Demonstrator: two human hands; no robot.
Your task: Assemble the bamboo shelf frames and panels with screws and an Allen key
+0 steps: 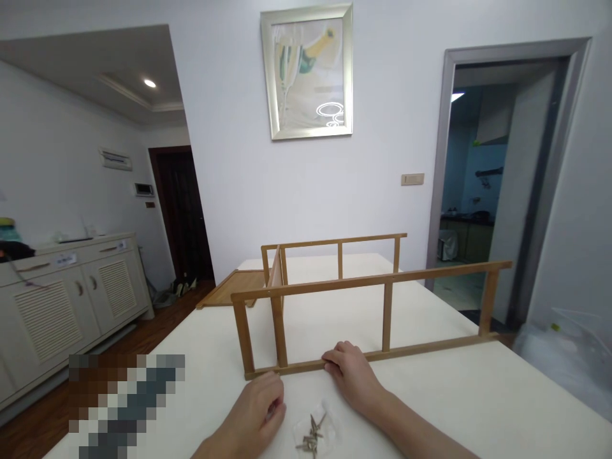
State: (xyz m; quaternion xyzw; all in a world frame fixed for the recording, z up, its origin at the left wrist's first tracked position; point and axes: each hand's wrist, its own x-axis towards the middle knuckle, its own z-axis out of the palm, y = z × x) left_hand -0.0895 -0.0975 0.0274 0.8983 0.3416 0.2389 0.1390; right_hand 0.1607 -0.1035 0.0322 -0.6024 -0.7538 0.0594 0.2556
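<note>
A bamboo rack frame [368,280] stands on the white table [478,395], with two long rail sides joined at the left by a cross panel. My right hand [351,370] rests on the bottom rail of the near side, fingers curled over it. My left hand [261,411] lies on the table just left of a small clear bag of screws [313,433]; its fingers are curled in a pinch on something too small to make out. A flat bamboo board [229,290] lies at the table's far left edge, behind the frame.
A white sideboard [62,299] stands along the left wall, with a dark door [182,213] beyond it. An open doorway [488,191] is at the right. A clear plastic bag [564,350] sits off the table's right edge. A framed picture [306,71] hangs on the wall.
</note>
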